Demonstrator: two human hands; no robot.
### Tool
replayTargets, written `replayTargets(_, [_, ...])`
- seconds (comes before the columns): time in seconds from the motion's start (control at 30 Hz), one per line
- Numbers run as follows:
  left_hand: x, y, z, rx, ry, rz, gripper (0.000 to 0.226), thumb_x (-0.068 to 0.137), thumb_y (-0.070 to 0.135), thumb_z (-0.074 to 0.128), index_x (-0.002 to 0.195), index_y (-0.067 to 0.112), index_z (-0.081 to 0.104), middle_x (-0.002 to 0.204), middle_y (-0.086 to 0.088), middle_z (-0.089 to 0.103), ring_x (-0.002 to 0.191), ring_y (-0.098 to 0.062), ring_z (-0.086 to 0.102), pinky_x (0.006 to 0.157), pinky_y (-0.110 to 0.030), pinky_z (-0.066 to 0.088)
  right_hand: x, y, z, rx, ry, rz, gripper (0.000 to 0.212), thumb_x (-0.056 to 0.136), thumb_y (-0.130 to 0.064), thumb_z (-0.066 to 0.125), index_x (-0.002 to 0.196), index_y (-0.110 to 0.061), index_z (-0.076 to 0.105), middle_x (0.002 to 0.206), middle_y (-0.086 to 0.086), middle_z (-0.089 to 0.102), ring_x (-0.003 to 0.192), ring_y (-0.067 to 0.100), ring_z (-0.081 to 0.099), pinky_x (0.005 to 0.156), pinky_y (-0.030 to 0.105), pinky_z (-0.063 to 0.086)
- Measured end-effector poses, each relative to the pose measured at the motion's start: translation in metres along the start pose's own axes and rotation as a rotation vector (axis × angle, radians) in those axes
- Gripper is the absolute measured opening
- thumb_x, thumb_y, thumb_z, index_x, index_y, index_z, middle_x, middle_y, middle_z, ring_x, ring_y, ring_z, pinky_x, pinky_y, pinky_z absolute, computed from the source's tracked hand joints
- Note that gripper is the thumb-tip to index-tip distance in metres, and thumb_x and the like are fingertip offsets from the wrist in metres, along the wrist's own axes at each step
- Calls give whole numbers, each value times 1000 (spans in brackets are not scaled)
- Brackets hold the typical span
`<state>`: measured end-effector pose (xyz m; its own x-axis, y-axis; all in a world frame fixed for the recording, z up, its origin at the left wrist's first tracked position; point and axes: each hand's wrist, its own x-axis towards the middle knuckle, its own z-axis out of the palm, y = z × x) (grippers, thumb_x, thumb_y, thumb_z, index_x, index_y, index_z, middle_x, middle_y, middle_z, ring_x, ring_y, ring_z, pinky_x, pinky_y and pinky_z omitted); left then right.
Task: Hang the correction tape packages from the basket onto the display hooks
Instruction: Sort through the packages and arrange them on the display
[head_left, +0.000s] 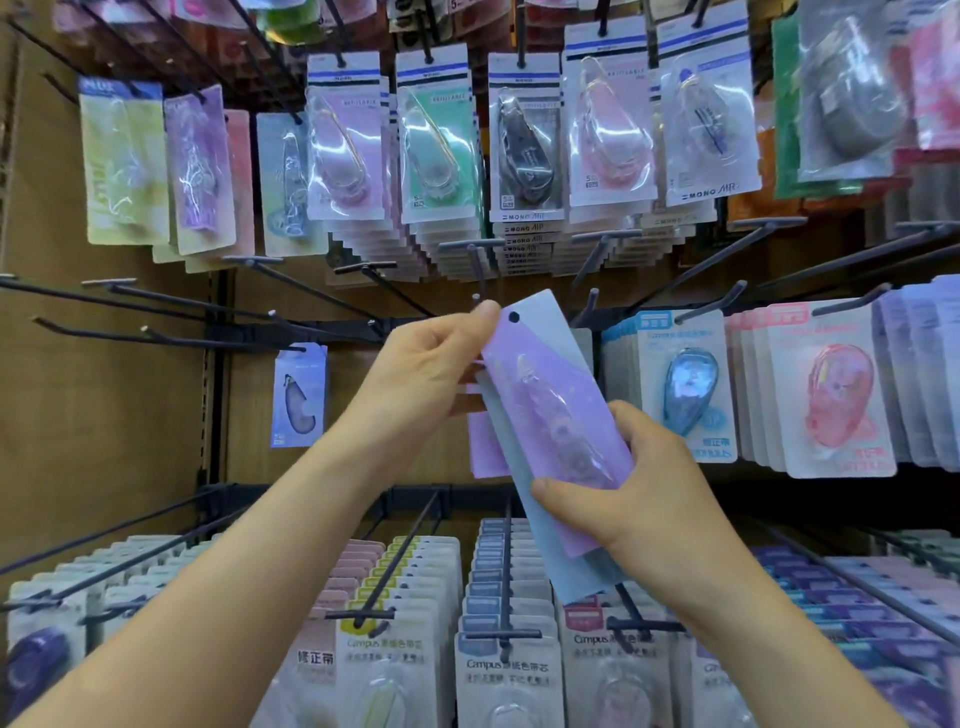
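Your left hand (431, 358) pinches the upper edge of a fanned stack of correction tape packages (550, 395), thumb beside the hang hole (514, 317). Your right hand (639, 499) grips the lower end, fingers curled round it. The stack sits mid-frame, top tilted toward 11 o'clock, just below a bare display hook (475, 265) at 12 o'clock.

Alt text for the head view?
A fanned stack of purple and blue correction tape packages is held up before bare display hooks: left hand pinches the top near the hang hole, right hand grips the lower end. Other hanging packages surround them.
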<state>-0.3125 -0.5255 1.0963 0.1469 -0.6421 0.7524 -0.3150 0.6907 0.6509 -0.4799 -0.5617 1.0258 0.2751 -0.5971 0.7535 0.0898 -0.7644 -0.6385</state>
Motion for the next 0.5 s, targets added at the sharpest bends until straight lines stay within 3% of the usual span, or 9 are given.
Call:
replayTargets(0.2, [-3,5,7,-110,127,36,7,90,16,68,90,9,70,79,-4,69,68,-11,65,60,-22,54,-3,-4,2,-74,-31,-69,31,74,-15,82,94,-27,62,85,-9,66,72,7,62,59,17,52])
replayTargets(0.33, [-2,11,8,-221,233,13,7,93,15,65,93,11,70,77,-3,69,62,-10,64,54,-21,51,-7,-7,0,-113,-52,-118,36,71,-19,86,98,-25,62,89,-6,66,78,12,61,65,19,50])
replayTargets(0.5, [4,13,8,-169,340,46,13,97,17,60,88,19,69,76,2,69,69,-13,64,61,-29,54,-8,-8,-9,-36,-69,-85,33,72,-25,85,100,-25,68,92,-5,72,83,14,66,73,29,54])
